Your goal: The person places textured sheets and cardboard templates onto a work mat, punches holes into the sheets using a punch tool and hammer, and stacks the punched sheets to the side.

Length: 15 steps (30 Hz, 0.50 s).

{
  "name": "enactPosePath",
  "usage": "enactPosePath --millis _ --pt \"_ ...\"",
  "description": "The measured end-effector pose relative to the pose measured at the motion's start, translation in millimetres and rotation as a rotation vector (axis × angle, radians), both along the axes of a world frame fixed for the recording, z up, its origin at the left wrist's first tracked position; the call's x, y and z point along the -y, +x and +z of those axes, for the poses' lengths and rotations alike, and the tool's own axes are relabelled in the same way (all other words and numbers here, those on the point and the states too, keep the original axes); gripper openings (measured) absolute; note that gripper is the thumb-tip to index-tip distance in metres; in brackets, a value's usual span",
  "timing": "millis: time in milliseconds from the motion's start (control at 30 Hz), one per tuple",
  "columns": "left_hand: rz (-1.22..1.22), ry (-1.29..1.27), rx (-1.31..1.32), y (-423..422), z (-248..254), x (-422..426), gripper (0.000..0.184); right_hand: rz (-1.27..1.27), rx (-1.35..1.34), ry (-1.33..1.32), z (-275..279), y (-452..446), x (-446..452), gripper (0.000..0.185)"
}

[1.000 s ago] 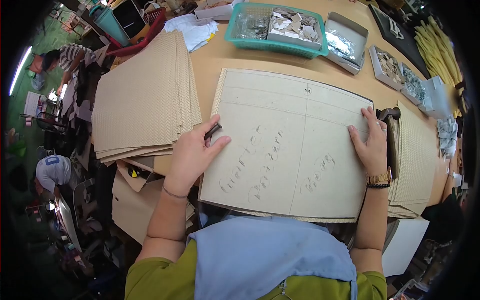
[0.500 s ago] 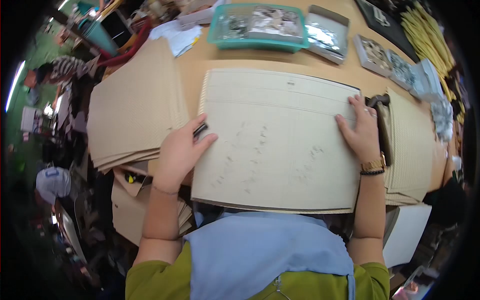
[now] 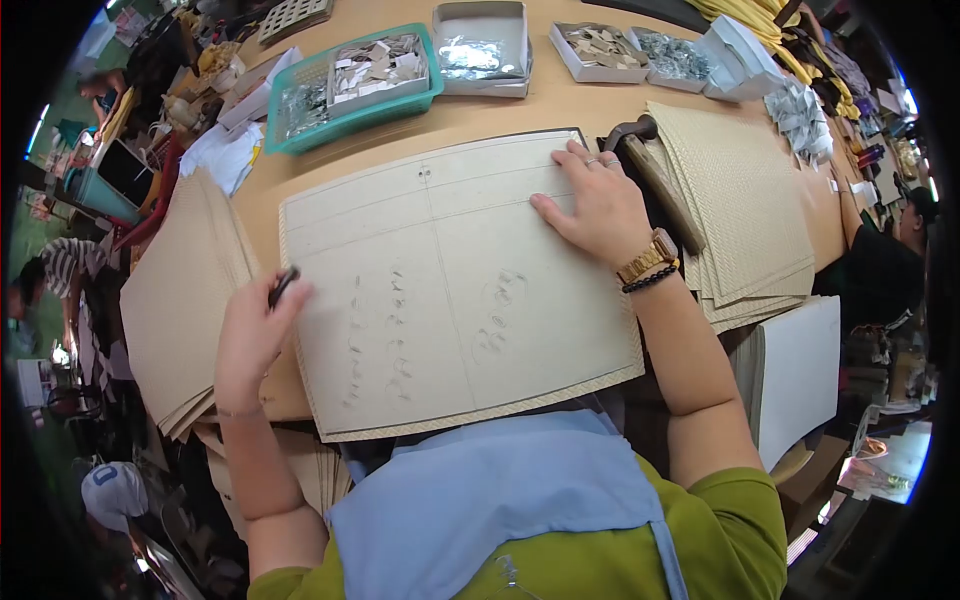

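Note:
A large cream board (image 3: 455,290) with ruled lines, pencil marks and a woven-looking edge lies in front of me, its near edge by my apron. My right hand (image 3: 600,210) rests on its upper right corner, fingers spread. Just off the board's left edge, my left hand (image 3: 250,335) is closed around a short dark stick-like tool (image 3: 284,287); most of it is hidden in the fingers. Beside my right hand is a hammer (image 3: 665,185) with a dark head and wooden handle.
Woven-textured sheets are stacked left (image 3: 185,300) and right (image 3: 745,210). Along the back stand a teal basket (image 3: 350,115), a white box with shiny packets (image 3: 480,88), and trays of small pieces (image 3: 600,50). A person in dark clothing (image 3: 885,260) is at the right.
The view has swung right, and the board appears turned and shifted left. My left hand has come off the board's left edge with the dark tool; my right hand stays at the upper right corner.

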<state>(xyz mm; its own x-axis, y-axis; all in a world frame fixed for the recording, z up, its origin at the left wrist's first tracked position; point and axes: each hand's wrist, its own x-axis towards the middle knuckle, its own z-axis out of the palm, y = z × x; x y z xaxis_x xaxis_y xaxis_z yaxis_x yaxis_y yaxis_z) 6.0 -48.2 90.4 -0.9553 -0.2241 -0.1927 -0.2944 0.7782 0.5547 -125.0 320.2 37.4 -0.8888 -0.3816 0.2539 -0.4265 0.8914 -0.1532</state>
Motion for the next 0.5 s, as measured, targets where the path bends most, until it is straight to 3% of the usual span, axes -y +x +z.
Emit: enactPosePath --millis 167,300,400,500 --pt "-0.040 0.497 -0.158 -50 -4 -16 0.028 -0.020 0.038 0.002 2 1 4 0.057" --pt "-0.034 0.938 -0.443 -101 -29 -51 0.027 -0.028 0.029 0.047 -1 0 3 0.058" --pt "-0.017 1.049 -0.563 -125 -53 -69 0.026 -0.019 -0.004 0.043 -3 0 3 0.058" --pt "0.003 0.954 -0.644 -131 -64 -83 0.025 -0.010 -0.027 0.027 -2 1 3 0.057"
